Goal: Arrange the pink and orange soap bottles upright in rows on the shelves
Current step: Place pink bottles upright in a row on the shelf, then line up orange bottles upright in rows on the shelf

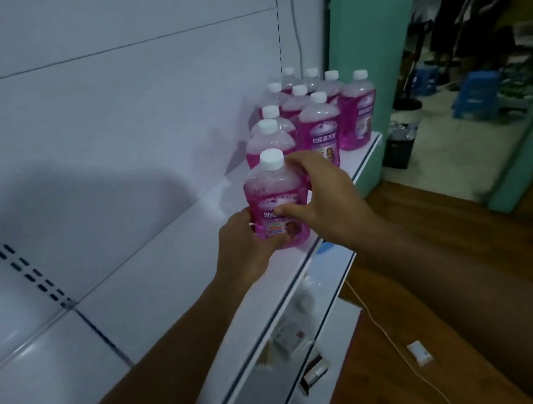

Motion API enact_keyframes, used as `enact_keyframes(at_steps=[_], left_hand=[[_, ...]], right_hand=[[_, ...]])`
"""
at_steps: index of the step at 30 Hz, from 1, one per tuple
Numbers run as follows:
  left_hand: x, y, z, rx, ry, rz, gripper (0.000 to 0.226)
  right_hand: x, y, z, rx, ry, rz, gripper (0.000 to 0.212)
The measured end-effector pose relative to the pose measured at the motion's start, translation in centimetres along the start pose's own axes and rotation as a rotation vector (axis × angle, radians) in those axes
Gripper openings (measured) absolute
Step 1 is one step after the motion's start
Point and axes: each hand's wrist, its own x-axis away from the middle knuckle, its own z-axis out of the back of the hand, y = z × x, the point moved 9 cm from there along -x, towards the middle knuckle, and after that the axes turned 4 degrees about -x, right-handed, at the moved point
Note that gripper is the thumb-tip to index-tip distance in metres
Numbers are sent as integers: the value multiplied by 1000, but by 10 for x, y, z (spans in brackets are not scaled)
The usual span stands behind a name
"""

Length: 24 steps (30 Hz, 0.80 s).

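A pink soap bottle [274, 197] with a white cap stands upright near the front edge of the white shelf [180, 273]. My left hand [247, 251] grips its lower part from the left. My right hand [317, 192] holds its upper right side, thumb across the label. Behind it, several more pink bottles [319, 124] stand upright in rows toward the shelf's far right end. No orange bottle is in view.
The shelf's white back panel [114, 119] rises on the left. A lower shelf [296, 342] holds small boxes. A wooden floor [432, 248] with a white cable lies to the right. A doorway with blue stools [479, 88] and standing people opens beyond.
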Motion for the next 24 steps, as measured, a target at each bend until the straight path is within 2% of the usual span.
enact_keyframes(at_steps=[4, 9, 15, 20, 24], left_hand=[[-31, -17, -7, 50, -12, 68, 56], [-42, -22, -9, -7, -25, 69, 59], [-38, -20, -15, -34, -29, 84, 56], [-23, -5, -11, -146, 9, 45, 54], [4, -11, 2, -358, 58, 146, 79]], right_hand=[[-25, 15, -10, 21, 11, -6, 70], [-35, 26, -14, 2, 17, -3, 69], [-36, 36, -16, -18, 19, 2, 62], [-35, 38, -17, -19, 22, 57, 65], [-33, 33, -8, -30, 93, 103, 78]])
